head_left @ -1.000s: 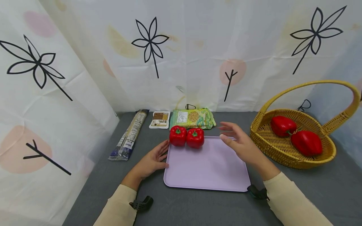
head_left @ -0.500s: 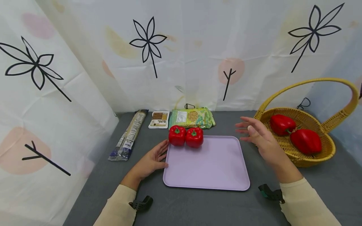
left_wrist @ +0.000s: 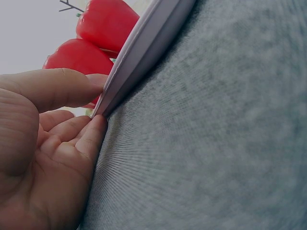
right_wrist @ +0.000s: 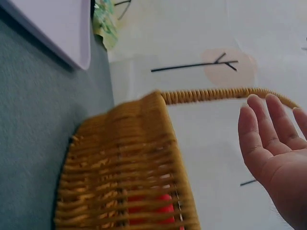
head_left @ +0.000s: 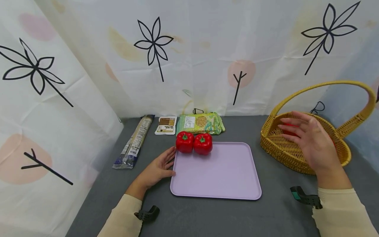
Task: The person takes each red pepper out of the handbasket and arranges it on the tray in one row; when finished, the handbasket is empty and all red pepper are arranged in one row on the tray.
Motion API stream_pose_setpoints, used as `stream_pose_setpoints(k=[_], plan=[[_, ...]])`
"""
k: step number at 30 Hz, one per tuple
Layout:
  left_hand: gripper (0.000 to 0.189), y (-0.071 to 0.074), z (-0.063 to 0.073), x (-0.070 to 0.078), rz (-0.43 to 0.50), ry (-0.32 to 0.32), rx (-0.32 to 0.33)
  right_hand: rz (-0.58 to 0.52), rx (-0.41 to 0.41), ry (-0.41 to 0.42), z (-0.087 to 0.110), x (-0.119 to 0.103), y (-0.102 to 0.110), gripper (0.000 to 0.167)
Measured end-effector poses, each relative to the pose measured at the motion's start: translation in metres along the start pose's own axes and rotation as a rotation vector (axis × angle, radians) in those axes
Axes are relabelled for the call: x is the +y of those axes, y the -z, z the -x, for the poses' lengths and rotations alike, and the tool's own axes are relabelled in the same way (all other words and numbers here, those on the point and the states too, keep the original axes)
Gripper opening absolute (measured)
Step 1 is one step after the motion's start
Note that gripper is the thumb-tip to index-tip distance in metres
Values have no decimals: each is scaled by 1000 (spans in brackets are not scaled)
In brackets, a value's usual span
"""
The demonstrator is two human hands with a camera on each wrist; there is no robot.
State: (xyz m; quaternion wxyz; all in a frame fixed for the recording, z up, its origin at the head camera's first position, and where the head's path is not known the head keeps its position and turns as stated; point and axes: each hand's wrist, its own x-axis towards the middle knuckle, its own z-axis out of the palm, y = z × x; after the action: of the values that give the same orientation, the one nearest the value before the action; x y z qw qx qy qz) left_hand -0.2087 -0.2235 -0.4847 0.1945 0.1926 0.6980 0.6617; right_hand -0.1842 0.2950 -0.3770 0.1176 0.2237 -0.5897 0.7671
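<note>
My left hand (head_left: 157, 169) rests against the left edge of the lilac tray (head_left: 216, 177), thumb and fingertips touching its rim. Two red bell peppers, one (head_left: 185, 142) at the tray's back left corner and the other (head_left: 203, 144) right beside it, stand upright with green stems. Over the yellow wicker basket (head_left: 278, 149) my right hand (head_left: 316, 144) hovers with its fingers extended, holding nothing. It mostly covers the red peppers (head_left: 291, 129) inside. In the right wrist view, red (right_wrist: 151, 208) shows through the basket's weave, and the fingers overlap its handle (right_wrist: 206, 95).
Along the back of the grey table (head_left: 213, 217) lie a long clear-and-blue packet (head_left: 134, 141), a small brown-and-white sachet (head_left: 166, 125) and a green package (head_left: 201, 123). A printed white curtain (head_left: 192, 49) encloses the back and sides. The basket's tall handle (head_left: 325, 85) arches above it.
My right hand has moved right, from above the tray's right side to over the basket, now covering most of its peppers. My left hand has stayed at the tray's edge.
</note>
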Motion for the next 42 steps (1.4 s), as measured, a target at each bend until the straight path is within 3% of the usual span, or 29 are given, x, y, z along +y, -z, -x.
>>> stream_pose_setpoints(k=[9, 20, 25, 29, 38, 42], plan=[[104, 1, 0, -1, -13, 6, 4, -62, 93, 59, 5, -7, 34, 44], [104, 1, 0, -1, 1, -17, -3, 48, 426, 41, 15, -10, 60, 49], [104, 1, 0, -1, -3, -17, -5, 179, 593, -15, 18, -9, 69, 55], [104, 1, 0, -1, -3, -9, -2, 277, 652, -109, 21, -6, 77, 54], [104, 0, 1, -1, 2, 0, -2, 772, 678, -354, 21, 2, 81, 61], [104, 1, 0, -2, -9, 2, -1, 926, 592, -438, 20, 4, 80, 75]])
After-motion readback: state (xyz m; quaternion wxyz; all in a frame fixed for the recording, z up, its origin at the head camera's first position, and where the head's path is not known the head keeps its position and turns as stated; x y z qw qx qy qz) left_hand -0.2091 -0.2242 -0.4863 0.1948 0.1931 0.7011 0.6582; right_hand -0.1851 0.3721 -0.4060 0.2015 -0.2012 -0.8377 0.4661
